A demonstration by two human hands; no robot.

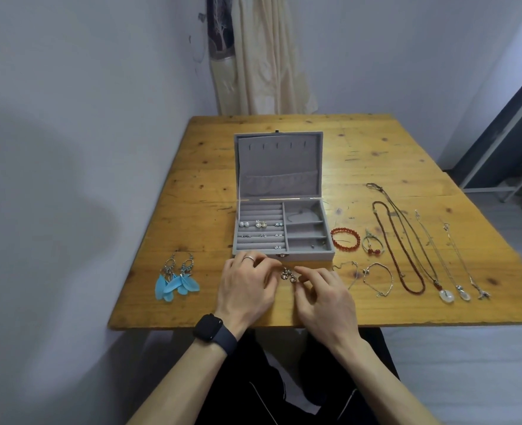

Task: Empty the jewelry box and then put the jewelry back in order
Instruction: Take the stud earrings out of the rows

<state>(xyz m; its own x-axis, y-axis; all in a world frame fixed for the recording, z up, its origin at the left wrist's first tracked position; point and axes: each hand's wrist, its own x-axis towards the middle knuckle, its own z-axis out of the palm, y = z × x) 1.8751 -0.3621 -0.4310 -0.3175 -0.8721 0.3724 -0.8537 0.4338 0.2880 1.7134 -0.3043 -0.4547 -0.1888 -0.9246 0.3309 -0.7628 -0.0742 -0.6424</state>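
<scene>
- The small metal earrings (288, 276) are at the near edge of the tabletop (376, 142), just in front of the jewelry box (282, 231), between the two hands.
- The left hand (247, 283) has its fingers curled, and the tips pinch the earrings from the left side. It wears a ring (248, 258) and a black watch (212, 329).
- The right hand (324, 294) pinches the earrings from the right side with its thumb and first finger, set close together.
- The gray jewelry box sits in the middle of the tabletop with its lid standing open.
- Little stud earrings (261, 224) are stuck in the soft rows on the left side of the box.
- A tiny thing lies in the near right part of the box; it is too small to tell what it is.
- Blue feather earrings (177, 282) lie on the left of the box.
- A red bead bracelet (345, 239) lies just right of the box.
- Farther right, thin bracelets (378, 279) and long necklaces (407, 250) lie side by side.
- One necklace has a round white pendant (447, 296).
</scene>
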